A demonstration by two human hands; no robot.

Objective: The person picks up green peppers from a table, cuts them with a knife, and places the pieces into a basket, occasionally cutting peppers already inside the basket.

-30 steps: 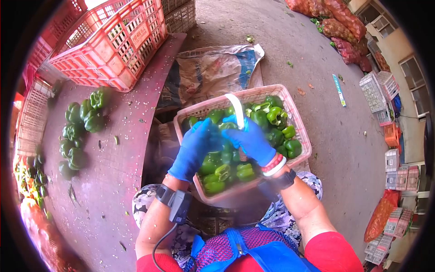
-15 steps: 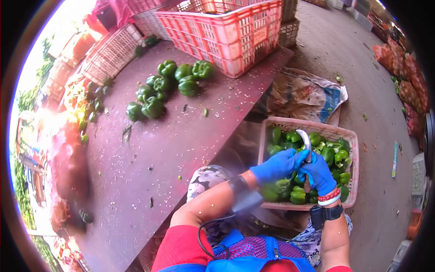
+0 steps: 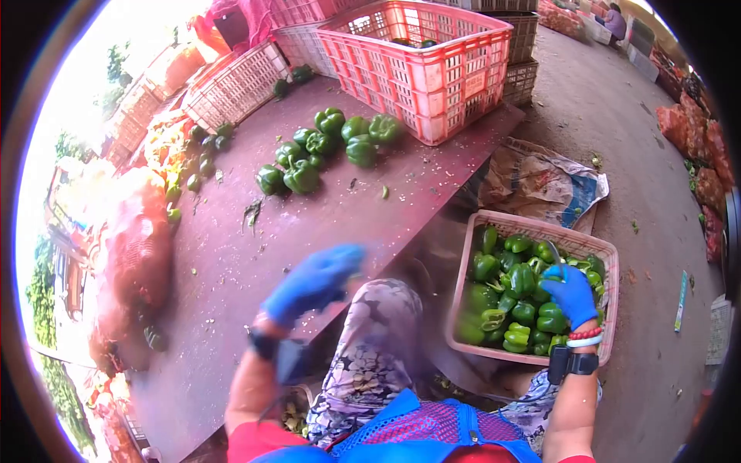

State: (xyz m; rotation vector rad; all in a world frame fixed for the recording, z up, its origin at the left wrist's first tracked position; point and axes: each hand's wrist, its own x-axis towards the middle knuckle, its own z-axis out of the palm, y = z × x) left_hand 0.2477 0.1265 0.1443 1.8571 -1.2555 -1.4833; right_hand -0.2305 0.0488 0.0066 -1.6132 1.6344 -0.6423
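My right hand [image 3: 570, 295], in a blue glove, is closed on a small curved knife [image 3: 554, 253] over the right side of a pink crate. Below and beside it lie many green bell peppers [image 3: 523, 279], some of them cut. My left hand [image 3: 315, 284], also gloved in blue, is over the near edge of the dark red table [image 3: 231, 309], left of my knee. Motion smears its fingers, and I cannot tell whether it holds anything. Farther up the table sits a loose group of whole green bell peppers [image 3: 301, 177].
The low pink crate [image 3: 461, 309] stands on the ground beside my legs. A larger red crate [image 3: 386, 69] rests on the table's far corner. A dirty sack [image 3: 532, 181] lies behind the low crate. Filled net bags [image 3: 143, 239] line the table's left side. A person [image 3: 614, 23] is far off.
My left hand has left the right hand and the knife, swinging left to the table edge. The right hand has moved slightly right and down with the knife. The view has shifted.
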